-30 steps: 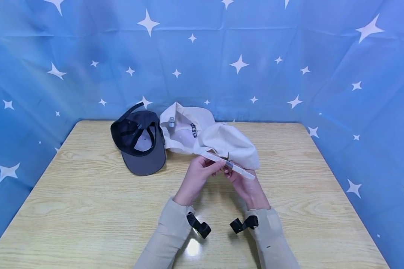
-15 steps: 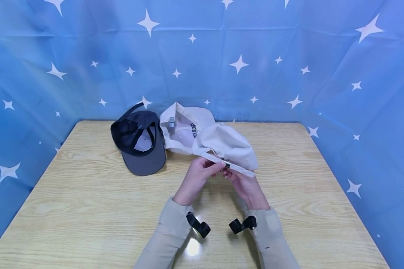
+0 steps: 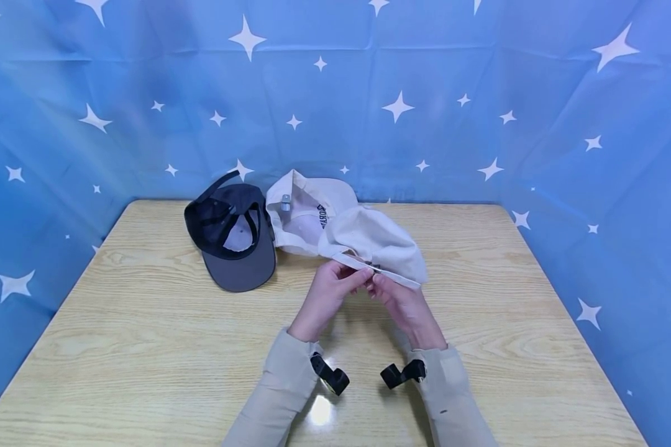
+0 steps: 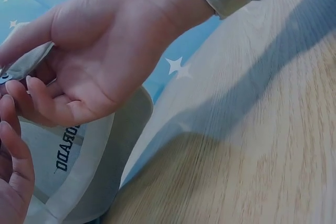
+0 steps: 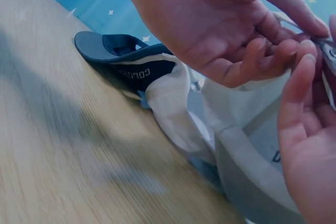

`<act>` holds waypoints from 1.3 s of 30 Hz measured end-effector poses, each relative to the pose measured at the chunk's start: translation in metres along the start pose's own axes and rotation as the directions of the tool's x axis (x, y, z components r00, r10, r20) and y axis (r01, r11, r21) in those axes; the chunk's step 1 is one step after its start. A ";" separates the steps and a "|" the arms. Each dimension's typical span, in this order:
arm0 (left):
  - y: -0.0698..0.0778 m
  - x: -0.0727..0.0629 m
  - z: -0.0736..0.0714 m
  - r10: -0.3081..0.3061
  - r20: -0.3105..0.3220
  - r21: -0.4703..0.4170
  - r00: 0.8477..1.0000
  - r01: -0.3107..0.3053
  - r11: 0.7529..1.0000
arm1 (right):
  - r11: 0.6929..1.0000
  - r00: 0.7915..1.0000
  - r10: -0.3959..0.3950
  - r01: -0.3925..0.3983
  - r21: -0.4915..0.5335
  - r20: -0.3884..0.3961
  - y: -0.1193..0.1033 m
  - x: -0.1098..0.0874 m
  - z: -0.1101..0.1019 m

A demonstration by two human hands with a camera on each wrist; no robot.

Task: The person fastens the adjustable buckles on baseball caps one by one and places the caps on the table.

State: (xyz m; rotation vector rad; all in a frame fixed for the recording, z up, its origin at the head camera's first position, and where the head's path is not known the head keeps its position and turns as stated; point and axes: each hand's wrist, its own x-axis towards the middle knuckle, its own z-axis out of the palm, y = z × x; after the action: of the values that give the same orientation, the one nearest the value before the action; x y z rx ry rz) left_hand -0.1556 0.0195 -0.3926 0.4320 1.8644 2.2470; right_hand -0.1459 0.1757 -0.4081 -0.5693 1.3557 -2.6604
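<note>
"toward the far side of the wooden table (image 3: 173, 360), what does the person have in hand?"

"a white cap (image 3: 386, 239), its crown lying away from the person and its back strap (image 3: 349, 261) facing them. the left hand (image 3: 330, 288) pinches the strap beside a small metal fastener (image 3: 376, 267); the right hand (image 3: 405, 304) pinches near the fastener's other side, both grips narrow."

"how should it handle?"

"light and soft, most likely: the crown looks apt to slump and fold, the strap bendy but firmer. nothing seems fragile, though the smooth metal might slip under a fingertip. the strap, on either side of it, seems the place to hold."

"does anything crowd it?"

"a second white cap (image 3: 338, 192) lies just beside it, to the left, hollow side showing; whether they touch is hard to tell. past that sits a dark cap (image 3: 239, 273), brim toward the person. a blue starry cloth (image 3: 335, 81) hangs behind."
</note>
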 end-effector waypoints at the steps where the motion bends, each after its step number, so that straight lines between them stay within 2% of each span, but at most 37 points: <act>1: 0.000 0.000 0.000 -0.003 -0.004 0.005 1.000 0.003 1.000 | 1.000 1.000 -0.005 0.004 -0.007 -0.013 0.000 0.000 0.000; 11: 0.000 -0.001 0.000 -0.010 -0.033 0.033 0.999 0.011 0.999 | 0.999 0.993 -0.006 0.000 -0.051 -0.119 -0.002 0.001 0.004; 20: -0.002 0.001 0.000 -0.020 -0.017 0.018 1.000 0.020 1.000 | 0.997 0.991 -0.001 -0.010 -0.081 -0.135 -0.002 0.000 0.003; 25: 0.000 0.001 -0.001 -0.087 -0.032 -0.025 0.996 0.086 0.996 | 0.996 0.991 0.000 -0.012 -0.090 -0.133 0.000 0.000 0.000; 31: 0.015 -0.004 -0.001 -0.175 -0.070 -0.052 0.982 0.171 0.984 | 0.992 0.991 0.003 -0.019 -0.123 -0.131 0.000 -0.002 -0.002; 39: 0.014 -0.003 -0.003 -0.189 -0.063 -0.087 0.980 0.183 0.979 | 0.986 0.989 0.001 -0.026 -0.165 -0.149 0.000 -0.002 -0.002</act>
State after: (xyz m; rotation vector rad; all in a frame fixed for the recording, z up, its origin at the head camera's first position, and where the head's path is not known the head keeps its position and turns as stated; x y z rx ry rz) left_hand -0.1531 0.0126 -0.3797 0.1589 1.7576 2.2285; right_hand -0.1448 0.1773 -0.4097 -0.3810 1.6284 -2.6410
